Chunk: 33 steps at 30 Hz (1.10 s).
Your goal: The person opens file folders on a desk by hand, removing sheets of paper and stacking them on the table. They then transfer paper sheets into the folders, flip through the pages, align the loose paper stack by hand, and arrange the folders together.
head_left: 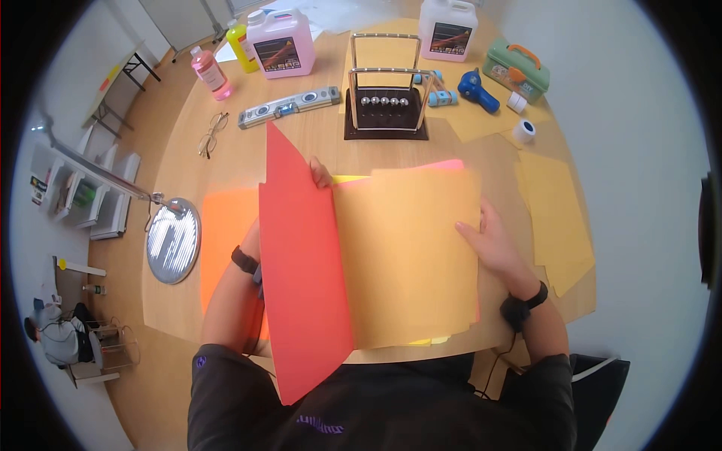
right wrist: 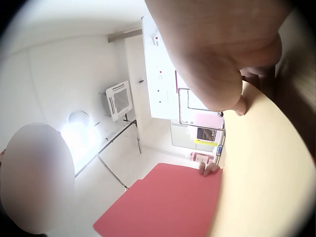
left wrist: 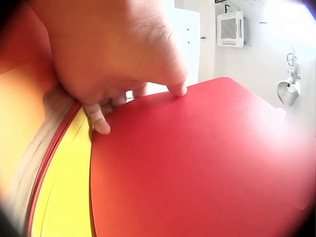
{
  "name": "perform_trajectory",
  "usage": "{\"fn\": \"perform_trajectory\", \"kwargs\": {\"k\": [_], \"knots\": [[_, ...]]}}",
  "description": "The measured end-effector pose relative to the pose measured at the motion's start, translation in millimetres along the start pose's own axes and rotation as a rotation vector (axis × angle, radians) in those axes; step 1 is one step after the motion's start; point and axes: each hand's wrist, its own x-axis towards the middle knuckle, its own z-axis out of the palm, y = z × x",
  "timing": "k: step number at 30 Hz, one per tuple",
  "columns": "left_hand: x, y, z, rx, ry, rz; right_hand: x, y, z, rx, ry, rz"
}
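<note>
Folders (head_left: 410,255) before cradle (head_left: 386,124), level (head_left: 289,107) left of it

Wood-look counter (head_left: 244,161): spirit level (head_left: 289,107) between glasses (head_left: 213,137) and Newton's cradle (head_left: 385,126), pink bottle (head_left: 211,74) behind glasses, orange sheet (head_left: 228,233) near left, yellow sheets (head_left: 555,218) along right side.

Green case (head_left: 517,69) w/ orange handle: "DIY" on its right-hand end, small but legible. Purple lettering on dark shirt (head_left: 391,410) front, can't make out the word; same for the small purple mark on the sleeve (head_left: 218,376). Labels on left pink jug (head_left: 301,66), right pink jug (head_left: 449,10) and pink bottle (head_left: 211,73): print too small to read.
</note>
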Motion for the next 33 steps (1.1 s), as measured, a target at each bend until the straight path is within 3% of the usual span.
{"fn": "perform_trajectory", "kwargs": {"k": [4,6,7,8,9,10,11,13,15,16,18,19,21,22,24,27,28,29,31,33], "knots": [[3,-11,-7,-0.188,-0.09,0.023,-4,-26,-9,-0.019,-0.038,0.217],[8,-24,-20,-0.209,-0.118,0.066,-4,-33,-16,-0.595,0.066,0.2],[13,-37,-31,-0.459,-0.161,0.052,-3,-28,-23,-0.597,0.058,0.219],[10,-51,-41,-0.713,-0.203,0.042,-1,-22,-33,-0.782,0.119,0.157],[7,-55,-37,-0.726,-0.197,0.043,0,-19,-42,-0.97,0.181,0.082],[10,-54,-39,-0.719,-0.204,0.061,0,-20,-49,-0.983,0.18,0.077],[-60,-49,-51,-0.71,-0.214,0.083,2,-23,-56,-0.887,0.232,0.052],[-66,-45,-58,-0.692,-0.229,0.126,5,-33,-72,-0.802,0.28,0.019],[-57,-52,-58,-0.691,-0.24,0.155,5,-46,-94,-0.046,0.227,0.068],[-56,-50,-64,-0.707,-0.246,0.164,4,-51,-105,-0.073,0.237,0.082],[-65,-54,-69,-0.752,-0.252,0.182,-1,-62,-128,0.084,0.403,-0.087],[5,-64,-39,-0.757,-0.255,0.195,-5,-67,-140,0.064,0.405,-0.082],[5,-62,-44,-0.72,-0.257,0.218,-5,-68,-161,-0.158,0.533,-0.221],[-65,-53,-73,-0.692,-0.252,0.223,-6,-64,-179,-0.144,0.53,-0.219],[-59,-48,-77,-0.637,-0.248,0.229,-5,-57,-205,-0.264,0.535,-0.14],[-57,-50,-74,-0.598,-0.288,0.237,-8,-53,-218,-0.227,0.57,-0.101],[-46,-52,-74,-0.601,-0.316,0.237,-9,-47,-232,-0.243,0.598,-0.103],[27,-65,-35,-0.604,-0.343,0.238,-7,-34,-248,-0.336,0.611,-0.094],[24,-71,-21,-0.584,-0.379,0.247,-13,-34,-263,-0.423,0.63,-0.088],[31,-64,-35,-0.53,-0.39,0.262,-11,-33,-265,-0.652,0.502,-0.05]]}}
